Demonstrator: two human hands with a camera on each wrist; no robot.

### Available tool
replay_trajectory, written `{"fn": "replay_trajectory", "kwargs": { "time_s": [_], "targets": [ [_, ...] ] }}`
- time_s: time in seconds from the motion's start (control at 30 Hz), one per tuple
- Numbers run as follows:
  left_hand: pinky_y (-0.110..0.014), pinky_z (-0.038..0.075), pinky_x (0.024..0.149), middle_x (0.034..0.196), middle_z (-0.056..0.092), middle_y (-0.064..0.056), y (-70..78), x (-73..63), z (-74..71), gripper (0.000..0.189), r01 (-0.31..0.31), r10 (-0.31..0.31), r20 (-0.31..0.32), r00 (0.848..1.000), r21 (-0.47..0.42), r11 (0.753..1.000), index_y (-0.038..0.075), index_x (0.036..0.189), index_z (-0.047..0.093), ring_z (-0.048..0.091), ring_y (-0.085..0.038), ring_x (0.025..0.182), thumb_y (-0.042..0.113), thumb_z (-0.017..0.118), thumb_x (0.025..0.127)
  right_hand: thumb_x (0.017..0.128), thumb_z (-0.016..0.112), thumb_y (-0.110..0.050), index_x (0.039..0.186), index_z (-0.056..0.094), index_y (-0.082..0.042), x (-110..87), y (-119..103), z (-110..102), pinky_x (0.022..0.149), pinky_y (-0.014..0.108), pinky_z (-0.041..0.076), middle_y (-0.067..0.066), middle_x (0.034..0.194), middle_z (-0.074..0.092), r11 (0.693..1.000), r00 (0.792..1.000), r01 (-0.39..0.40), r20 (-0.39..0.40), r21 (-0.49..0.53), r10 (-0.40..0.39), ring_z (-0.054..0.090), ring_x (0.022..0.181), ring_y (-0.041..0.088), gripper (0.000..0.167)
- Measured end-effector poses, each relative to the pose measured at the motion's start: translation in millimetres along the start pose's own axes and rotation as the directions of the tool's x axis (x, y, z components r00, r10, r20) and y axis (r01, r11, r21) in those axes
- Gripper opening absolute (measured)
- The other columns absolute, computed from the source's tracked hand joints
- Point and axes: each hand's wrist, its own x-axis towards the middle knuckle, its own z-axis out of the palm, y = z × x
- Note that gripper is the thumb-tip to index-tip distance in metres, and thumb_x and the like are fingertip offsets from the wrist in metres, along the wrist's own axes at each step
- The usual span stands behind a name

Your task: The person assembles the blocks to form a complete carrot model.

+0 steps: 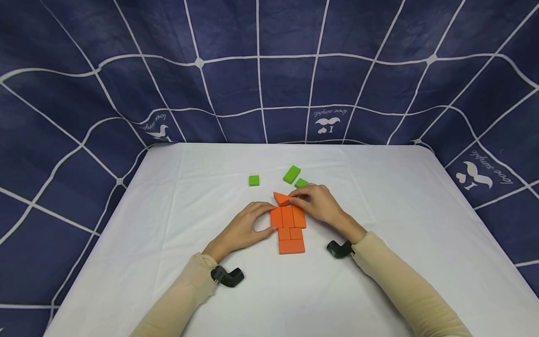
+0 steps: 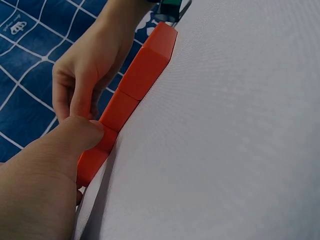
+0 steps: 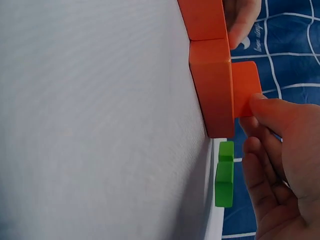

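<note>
Orange building blocks lie together on a white cloth, in a row of three upright rectangles above two smaller pieces and a wide bottom block. My left hand grips the left end of that row, thumb at its lower corner and fingers at its upper corner. The thumb rests against orange in the left wrist view. With thumb and fingers, my right hand pinches a triangular orange block, just above the row. Whether the triangle touches the row is unclear.
Behind the orange pieces lie a green square block, a green rectangular block and another green block partly behind my right hand. A dark blue curtain with white lines borders the white table.
</note>
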Motion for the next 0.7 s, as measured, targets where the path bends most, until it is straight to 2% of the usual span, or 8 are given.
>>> {"fn": "replay_trajectory", "kwargs": {
  "time_s": [0.27, 0.4, 0.7],
  "targets": [
    [-0.041, 0.046, 0.115, 0.142, 0.060, -0.001, -1.0, 1.1, 0.9, 0.056, -0.017, 0.018, -0.018, 1.000, 0.005, 1.000, 0.014, 0.139, 0.062, 0.054, -0.019, 0.134, 0.039, 0.077, 0.092, 0.092, 0.080, -0.019, 0.107, 0.082, -0.013, -8.6, -0.4, -10.1, 0.077, 0.035, 0.056, -0.003, 0.090, 0.075, 0.998, 0.995, 0.054, -0.082, 0.020, -0.052, 0.065, 0.084, 0.012, 0.016],
    [-0.041, 0.046, 0.115, 0.141, 0.060, -0.001, -0.3, 0.6, 1.1, 0.056, -0.007, 0.008, -0.018, 1.000, 0.005, 1.000, 0.013, 0.139, 0.062, 0.054, -0.019, 0.134, 0.039, 0.078, 0.092, 0.091, 0.081, -0.017, 0.105, 0.081, -0.012, -14.7, -2.9, -15.7, 0.076, 0.035, 0.057, -0.002, 0.089, 0.075, 0.997, 0.991, 0.070, -0.113, 0.035, -0.066, 0.065, 0.083, 0.012, 0.015],
    [-0.041, 0.045, 0.116, 0.141, 0.061, -0.001, 0.2, 0.4, 1.6, 0.056, 0.003, -0.003, -0.016, 1.000, -0.011, 1.000, 0.013, 0.139, 0.062, 0.054, -0.020, 0.134, 0.037, 0.078, 0.091, 0.089, 0.082, -0.015, 0.104, 0.082, -0.015, -32.1, -8.3, -27.0, 0.073, 0.040, 0.057, -0.006, 0.091, 0.075, 0.994, 0.992, 0.077, -0.105, 0.073, -0.069, 0.063, 0.083, 0.009, 0.015]
  ]
}}
